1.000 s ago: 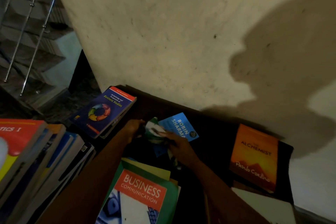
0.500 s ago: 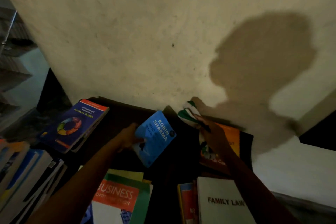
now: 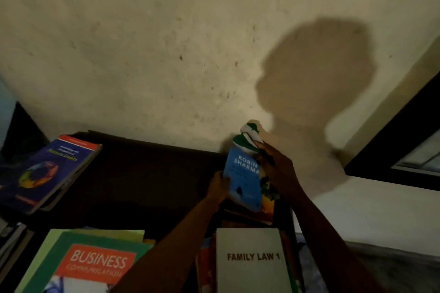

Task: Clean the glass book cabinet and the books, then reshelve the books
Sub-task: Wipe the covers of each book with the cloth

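Business Studies book (image 3: 47, 169), navy with a coloured ring on its cover, lies flat at nine o'clock in my view, on the dark worktop (image 3: 147, 173) close to the wall (image 3: 142, 43). At seven o'clock the green Business Communication book (image 3: 95, 264) sits at the near edge, cover up and partly cut off by the frame.

Near six o'clock my left hand (image 3: 220, 185) grips the left edge of the blue Robin Sharma book (image 3: 245, 178), its fingers curled round that edge. It holds the book raised and tilted, cover towards me. An orange book (image 3: 267, 202) shows just under its lower right corner.

At the blue book's top edge is the green-and-white cloth (image 3: 247, 137), bunched up. My right hand (image 3: 276, 169) comes in from five o'clock, its fingers clamped on the cloth and lying against the book's upper right part.

Below both hands, at the near edge, the pale Family Law 1 book (image 3: 250, 261) lies on top of a stack.

At two o'clock a head-shaped shadow (image 3: 314, 83) falls on the wall, and at three o'clock I see a dark window frame (image 3: 381, 164).
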